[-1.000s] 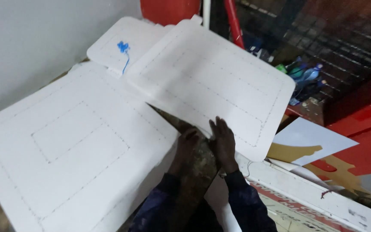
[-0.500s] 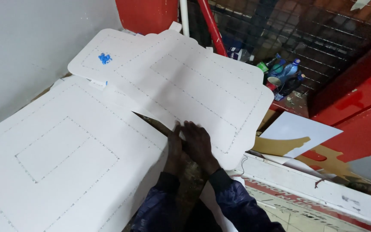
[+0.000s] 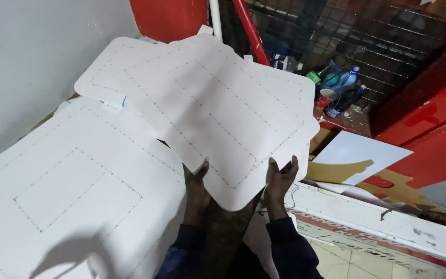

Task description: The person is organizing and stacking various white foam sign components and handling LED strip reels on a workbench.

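Observation:
A white board (image 3: 218,108) with rounded corners and dotted line patterns is lifted and tilted in front of me. My left hand (image 3: 197,194) grips its near edge on the left side, thumb on top. On the right side of that edge, my right hand (image 3: 280,183) clasps the board's near corner. Both of my sleeves are dark. Under it lies a second white board (image 3: 104,77) of the same kind with a blue mark. A larger white board (image 3: 68,186) with dotted rectangles lies flat at the left.
A pale wall (image 3: 32,57) rises at the left. Red panels (image 3: 429,119) and a dark wire grille (image 3: 367,36) stand at the back and right. Plastic bottles (image 3: 339,85) sit on the floor. A white and tan cut-out sheet (image 3: 357,157) lies at the right, beside a white painted beam (image 3: 378,222).
Both hands went from resting together on the board's near edge to gripping it apart. The board has been raised and drawn toward me, covering more of the board beneath.

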